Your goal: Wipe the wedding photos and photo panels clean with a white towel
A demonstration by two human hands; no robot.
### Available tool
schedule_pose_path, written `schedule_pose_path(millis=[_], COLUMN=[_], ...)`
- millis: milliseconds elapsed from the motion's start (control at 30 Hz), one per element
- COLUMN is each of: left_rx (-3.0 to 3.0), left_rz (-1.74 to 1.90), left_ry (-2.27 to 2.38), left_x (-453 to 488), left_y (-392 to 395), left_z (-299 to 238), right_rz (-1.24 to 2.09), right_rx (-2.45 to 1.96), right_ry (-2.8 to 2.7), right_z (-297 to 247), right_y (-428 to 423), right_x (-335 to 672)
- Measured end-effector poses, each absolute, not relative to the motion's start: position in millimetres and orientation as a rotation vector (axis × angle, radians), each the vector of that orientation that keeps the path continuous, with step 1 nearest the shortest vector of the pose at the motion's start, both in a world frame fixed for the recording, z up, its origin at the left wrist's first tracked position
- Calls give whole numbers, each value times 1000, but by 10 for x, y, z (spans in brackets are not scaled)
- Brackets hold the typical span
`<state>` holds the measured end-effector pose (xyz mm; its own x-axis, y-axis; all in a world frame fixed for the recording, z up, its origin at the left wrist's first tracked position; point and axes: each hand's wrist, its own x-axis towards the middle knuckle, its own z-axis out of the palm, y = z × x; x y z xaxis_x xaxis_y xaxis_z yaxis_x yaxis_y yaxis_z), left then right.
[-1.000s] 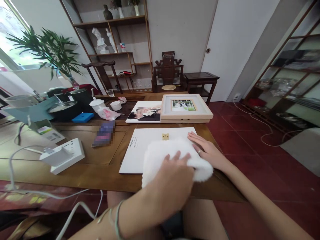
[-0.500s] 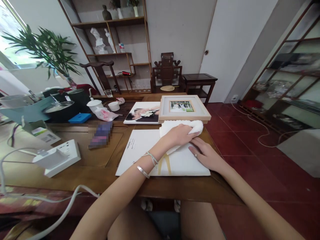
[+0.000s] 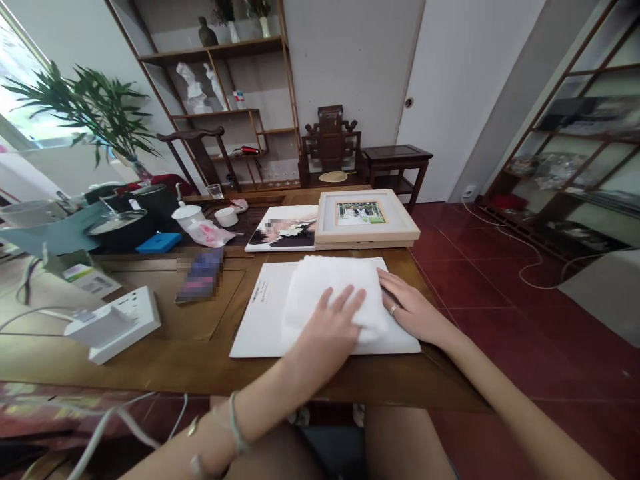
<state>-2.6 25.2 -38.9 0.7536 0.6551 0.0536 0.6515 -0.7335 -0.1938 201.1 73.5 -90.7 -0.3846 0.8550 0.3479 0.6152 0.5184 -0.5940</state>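
A white board (image 3: 265,300) with small printed marks on its left side lies flat on the wooden table near its front edge. Spread over its middle is a white cloth (image 3: 335,283), partly rumpled. My left hand (image 3: 333,327) rests on the near part of this cloth, fingers spread and palm down. Along the board's right side lies my right hand (image 3: 407,307), a ring on one finger, its fingers stretched out beside the cloth's edge. The cloth hides the centre of the board.
Behind the board are a framed picture (image 3: 367,217) and a frameless print (image 3: 283,228). To the left lie a white power strip (image 3: 120,323), a pixelated dark item (image 3: 201,275), a blue box (image 3: 159,242) and a small white cup (image 3: 226,217). Cables hang off the table's front-left edge.
My left hand has drawn the cloth toward me from the board's far edge to its middle and near part. The right hand stays at the right side.
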Motion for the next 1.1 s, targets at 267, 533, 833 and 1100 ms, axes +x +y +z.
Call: schedule_pose_path(millis=[267, 533, 833, 1100], left_rx=[-2778, -2836, -2759, -2841], left_rz=[-169, 55, 32, -56], left_ry=[-974, -1219, -1049, -931], left_x=[-40, -91, -26, -185], left_y=[-301, 726, 244, -81], left_z=[-406, -227, -400, -332], right_rz=[519, 501, 505, 476], right_rx=[-1117, -1210, -1192, -1193], right_ry=[-2109, -2105, -2106, -2128], right_z=[-971, -933, -935, -951], right_y=[762, 740, 744, 745], right_x=[2050, 2019, 2011, 2019])
